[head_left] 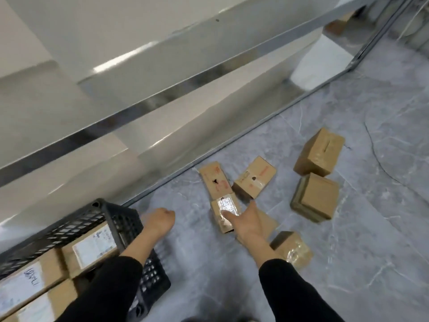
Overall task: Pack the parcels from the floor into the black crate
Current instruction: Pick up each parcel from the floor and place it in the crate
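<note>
The black crate [120, 217] stands at the lower left with several labelled cardboard parcels [92, 247] inside. Several brown parcels lie on the grey floor. My right hand [246, 221] reaches over a small parcel with a shiny taped label [224, 209], fingers spread and touching its top, not closed round it. My left hand [160, 220] hovers just right of the crate's corner, fingers curled under and holding nothing. Two small parcels [214, 178] [254, 176] lie beyond the right hand. Another taped parcel [293, 251] sits just right of my right forearm.
Two larger boxes [319, 152] [315, 197] rest further right on the floor. A white wall with a metal strip [139, 108] runs diagonally behind the parcels and crate. Grey marble floor [371, 252] stretches to the right and front.
</note>
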